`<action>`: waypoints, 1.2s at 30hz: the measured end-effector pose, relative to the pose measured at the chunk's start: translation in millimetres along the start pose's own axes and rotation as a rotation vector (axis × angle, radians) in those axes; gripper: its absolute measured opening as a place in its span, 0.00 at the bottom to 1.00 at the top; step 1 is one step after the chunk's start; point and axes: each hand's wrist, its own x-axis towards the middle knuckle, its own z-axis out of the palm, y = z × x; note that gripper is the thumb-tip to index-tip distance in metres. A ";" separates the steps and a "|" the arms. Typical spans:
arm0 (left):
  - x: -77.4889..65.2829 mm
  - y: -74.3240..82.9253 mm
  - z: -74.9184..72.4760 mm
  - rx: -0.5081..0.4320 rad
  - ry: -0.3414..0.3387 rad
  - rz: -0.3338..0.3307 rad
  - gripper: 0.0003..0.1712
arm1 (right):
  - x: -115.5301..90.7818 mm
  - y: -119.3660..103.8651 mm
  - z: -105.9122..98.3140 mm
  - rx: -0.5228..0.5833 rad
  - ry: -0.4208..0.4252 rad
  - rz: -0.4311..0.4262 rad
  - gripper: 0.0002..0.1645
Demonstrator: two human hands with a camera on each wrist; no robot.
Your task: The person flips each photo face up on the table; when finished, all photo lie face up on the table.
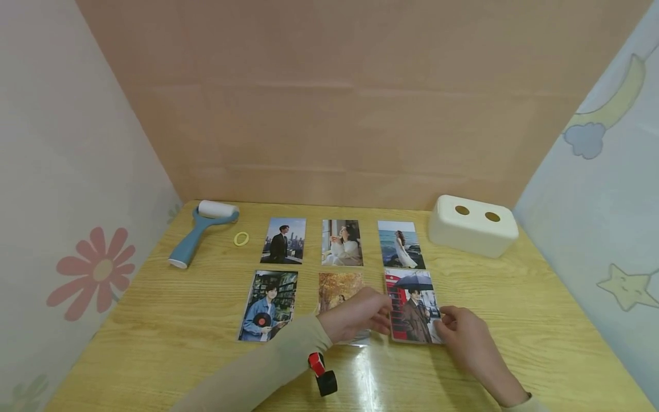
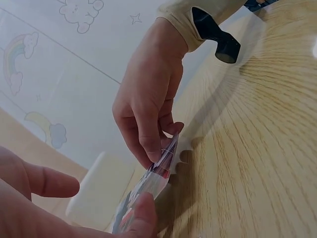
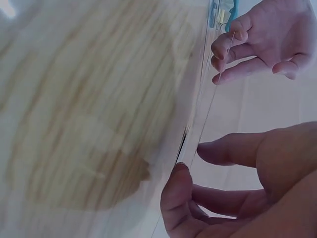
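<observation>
A photo card (image 1: 413,306) showing a person under a dark umbrella by a red phone box lies at the front right of the rows. It seems to sit in a clear sleeve (image 2: 158,184). My right hand (image 1: 469,337) pinches its right edge between thumb and fingers, seen up close in the right wrist view. At the opposite edge, the fingers of my left hand (image 1: 357,313) touch the card, while the thumb stands apart from it. The left forearm and hand partly cover an autumn photo card (image 1: 337,284). The left wrist view shows the held card tilted, close to the tabletop.
Other photo cards lie in two rows: a record-holder (image 1: 268,306), a suited person (image 1: 283,240), a seated person (image 1: 342,243) and a seaside scene (image 1: 403,245). A blue-handled lint roller (image 1: 193,237), a yellow ring (image 1: 241,238) and a cream box (image 1: 473,229) stand farther back.
</observation>
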 end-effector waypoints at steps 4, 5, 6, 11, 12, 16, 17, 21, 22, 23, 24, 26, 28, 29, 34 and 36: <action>-0.8 0.1 -1.0 0.003 -0.004 -0.023 0.02 | 0.2 -0.5 1.3 -0.007 -0.011 -0.004 0.27; -1.1 0.1 -1.4 0.003 -0.003 -0.029 0.02 | 0.3 -0.7 1.7 -0.008 -0.014 -0.008 0.27; -1.3 0.2 -1.8 0.005 -0.002 -0.035 0.04 | 0.3 -0.9 2.2 -0.007 -0.018 -0.012 0.26; -1.8 -0.7 -2.8 -0.012 -0.005 -0.057 0.07 | -0.6 -2.0 4.8 -0.019 -0.026 -0.035 0.21; -1.9 -1.0 -2.9 -0.017 -0.006 -0.061 0.09 | -0.9 -2.2 5.2 -0.026 -0.023 -0.038 0.20; -2.3 -0.7 -1.9 -0.032 -0.007 -0.069 0.18 | -1.9 -0.9 6.8 -0.069 -0.002 -0.056 0.11; -2.2 -0.6 -1.7 -0.034 -0.006 -0.069 0.19 | -2.0 -0.2 7.2 -0.079 0.003 -0.061 0.12; -2.6 0.2 -1.0 -0.037 0.009 -0.062 0.24 | -0.8 1.3 8.7 -0.105 0.012 -0.078 0.18; -2.8 0.5 -0.8 -0.036 0.014 -0.062 0.25 | -0.8 1.3 8.7 -0.112 0.016 -0.081 0.22; -2.9 0.8 -0.6 -0.034 0.018 -0.063 0.26 | -0.6 1.1 8.8 -0.115 0.017 -0.083 0.25; -3.0 1.2 -0.4 -0.032 0.023 -0.064 0.27 | -0.1 0.6 8.6 -0.118 0.017 -0.085 0.26; -3.4 2.2 -0.2 -0.027 0.030 -0.067 0.28 | 0.4 -0.2 8.4 -0.119 0.016 -0.086 0.26; -3.7 2.9 -0.2 -0.020 0.033 -0.067 0.28 | 1.0 -0.8 8.4 -0.125 0.021 -0.091 0.27; -3.8 3.0 -0.3 -0.017 0.034 -0.066 0.28 | 1.3 -0.9 8.4 -0.127 0.021 -0.092 0.27; -4.7 2.7 -0.9 -0.007 0.034 -0.060 0.29 | 1.4 -0.5 8.2 -0.134 0.018 -0.094 0.28; -5.3 2.9 -1.5 -0.003 0.036 -0.054 0.29 | 1.0 -0.4 7.0 -0.132 0.014 -0.093 0.28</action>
